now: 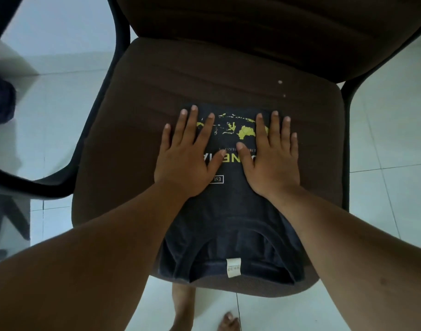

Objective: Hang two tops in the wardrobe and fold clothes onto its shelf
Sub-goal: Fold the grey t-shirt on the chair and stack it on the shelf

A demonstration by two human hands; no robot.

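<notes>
A dark navy T-shirt [231, 211] with a yellow map print and white lettering lies folded into a narrow strip on the brown seat of an office chair [137, 130]. Its collar with a white label points toward me at the seat's front edge. My left hand [188, 156] rests flat on the shirt's left side, fingers spread. On the right side my right hand [271, 154] presses flat the same way. Neither hand grips the cloth. No wardrobe is in view.
The chair's black armrests [32, 185] curve out on the left and right. Its backrest [264, 27] rises at the far side. White floor tiles [391, 130] surround the chair. A dark bundle [0, 101] sits at the left edge. My bare feet [228, 321] stand below the seat.
</notes>
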